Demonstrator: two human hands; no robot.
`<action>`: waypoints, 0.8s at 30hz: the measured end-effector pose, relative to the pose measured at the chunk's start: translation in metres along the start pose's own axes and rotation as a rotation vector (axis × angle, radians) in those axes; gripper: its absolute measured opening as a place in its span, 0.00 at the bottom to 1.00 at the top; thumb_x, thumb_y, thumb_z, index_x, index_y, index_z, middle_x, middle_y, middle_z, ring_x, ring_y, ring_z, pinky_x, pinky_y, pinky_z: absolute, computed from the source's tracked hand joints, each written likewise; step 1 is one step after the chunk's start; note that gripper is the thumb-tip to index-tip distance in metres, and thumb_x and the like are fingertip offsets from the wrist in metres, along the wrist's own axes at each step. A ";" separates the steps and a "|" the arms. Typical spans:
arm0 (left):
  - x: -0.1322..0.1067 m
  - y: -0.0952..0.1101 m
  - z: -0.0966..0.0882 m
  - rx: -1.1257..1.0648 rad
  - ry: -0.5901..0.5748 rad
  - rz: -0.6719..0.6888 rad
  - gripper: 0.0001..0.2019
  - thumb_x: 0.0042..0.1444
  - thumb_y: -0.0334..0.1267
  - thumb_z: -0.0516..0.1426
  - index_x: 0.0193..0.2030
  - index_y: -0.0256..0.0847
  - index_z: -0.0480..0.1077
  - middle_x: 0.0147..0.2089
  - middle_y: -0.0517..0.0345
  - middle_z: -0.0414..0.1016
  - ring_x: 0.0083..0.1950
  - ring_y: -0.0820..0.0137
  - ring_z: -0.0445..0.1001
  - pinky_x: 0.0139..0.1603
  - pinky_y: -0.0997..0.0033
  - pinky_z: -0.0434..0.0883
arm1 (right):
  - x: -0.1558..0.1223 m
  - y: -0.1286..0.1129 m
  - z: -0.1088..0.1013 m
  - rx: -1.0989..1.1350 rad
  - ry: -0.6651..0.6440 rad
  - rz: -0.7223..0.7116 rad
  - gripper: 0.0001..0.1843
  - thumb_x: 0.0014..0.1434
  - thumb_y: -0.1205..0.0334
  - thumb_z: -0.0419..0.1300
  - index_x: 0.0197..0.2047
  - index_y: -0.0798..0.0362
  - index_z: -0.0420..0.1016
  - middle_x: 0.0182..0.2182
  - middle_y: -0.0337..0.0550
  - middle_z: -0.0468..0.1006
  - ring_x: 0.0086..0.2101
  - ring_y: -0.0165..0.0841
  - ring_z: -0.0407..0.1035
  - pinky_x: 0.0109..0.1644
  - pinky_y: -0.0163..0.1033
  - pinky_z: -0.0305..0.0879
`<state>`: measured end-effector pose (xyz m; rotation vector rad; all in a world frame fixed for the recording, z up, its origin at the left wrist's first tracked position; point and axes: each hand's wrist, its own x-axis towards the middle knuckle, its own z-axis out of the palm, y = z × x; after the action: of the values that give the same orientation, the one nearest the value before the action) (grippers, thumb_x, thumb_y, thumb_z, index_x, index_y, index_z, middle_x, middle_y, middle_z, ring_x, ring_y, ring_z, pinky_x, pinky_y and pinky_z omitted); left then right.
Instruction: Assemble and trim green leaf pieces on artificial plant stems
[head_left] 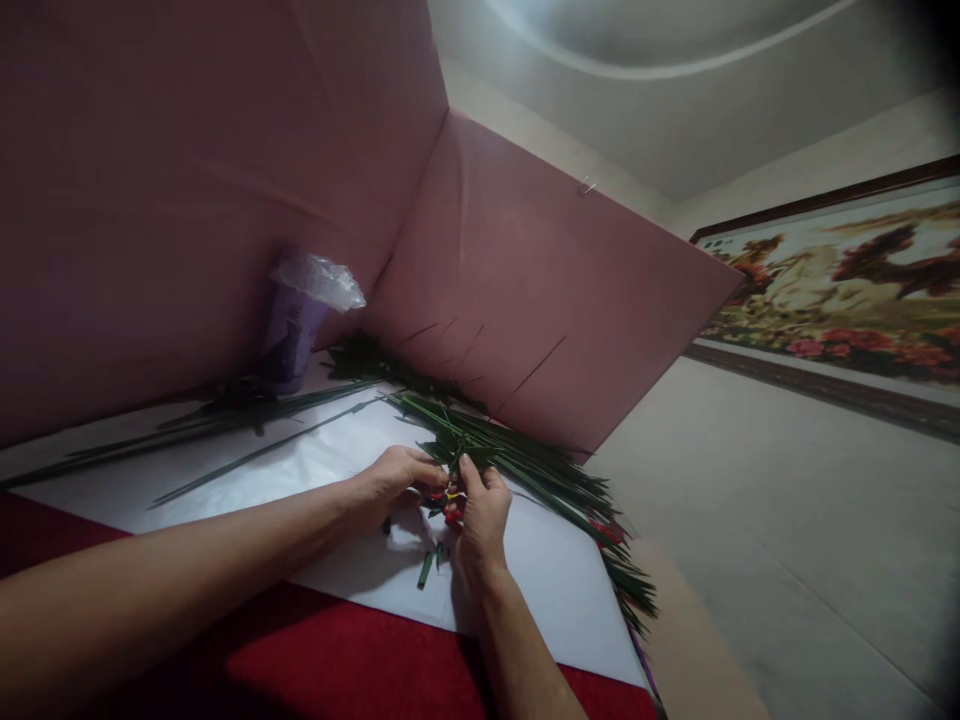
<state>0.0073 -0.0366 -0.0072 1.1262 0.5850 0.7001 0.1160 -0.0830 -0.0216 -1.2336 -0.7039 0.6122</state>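
Note:
Over the white sheet, my left hand [396, 482] and my right hand [484, 512] come together with fingers pinched. Both are closed on a small bunch of green leaf strips [459, 450], whose pointed ends stick up above the fingertips. Between the palms, just below, shows a small red, yellow and dark thing [452, 510]; its kind and which hand touches it are unclear. A short cut piece of green stem [425, 570] lies on the white sheet [555, 590] below my hands.
Long green leaves [525, 455] lie in a pile behind and right of my hands. Other long leaves [255, 455] stretch leftward. A purple cup [291, 340] with clear plastic on top stands at the back left. Pink panels [540, 260] wall the back; red cloth [360, 660] covers the front.

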 end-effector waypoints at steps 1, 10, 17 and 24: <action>-0.001 0.001 0.000 0.002 0.006 0.001 0.10 0.36 0.35 0.62 0.27 0.32 0.72 0.27 0.52 0.75 0.27 0.71 0.70 0.24 0.75 0.57 | 0.000 0.000 0.000 0.001 0.000 -0.005 0.17 0.47 0.50 0.62 0.26 0.54 0.63 0.14 0.29 0.66 0.11 0.24 0.56 0.12 0.29 0.49; 0.001 0.008 0.000 -0.100 0.184 -0.021 0.08 0.40 0.36 0.61 0.23 0.34 0.67 0.21 0.56 0.72 0.22 0.73 0.68 0.21 0.76 0.57 | -0.001 -0.005 -0.001 0.028 -0.034 -0.017 0.22 0.49 0.42 0.59 0.26 0.54 0.62 0.17 0.34 0.70 0.12 0.23 0.57 0.12 0.28 0.49; 0.001 0.009 -0.001 -0.200 0.239 0.023 0.09 0.37 0.35 0.62 0.21 0.34 0.67 0.21 0.55 0.72 0.22 0.71 0.70 0.24 0.73 0.64 | -0.004 -0.006 0.000 0.048 -0.101 0.021 0.25 0.46 0.39 0.60 0.30 0.56 0.66 0.21 0.37 0.71 0.15 0.23 0.59 0.13 0.26 0.49; 0.002 0.008 0.000 -0.207 0.169 0.034 0.08 0.39 0.34 0.61 0.18 0.33 0.68 0.20 0.53 0.72 0.20 0.70 0.70 0.24 0.72 0.66 | -0.004 0.002 0.002 0.008 -0.101 0.013 0.20 0.45 0.48 0.64 0.26 0.60 0.71 0.16 0.36 0.68 0.13 0.21 0.54 0.13 0.27 0.47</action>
<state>0.0071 -0.0327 0.0000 0.8913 0.6220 0.8710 0.1116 -0.0842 -0.0242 -1.2072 -0.7782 0.6910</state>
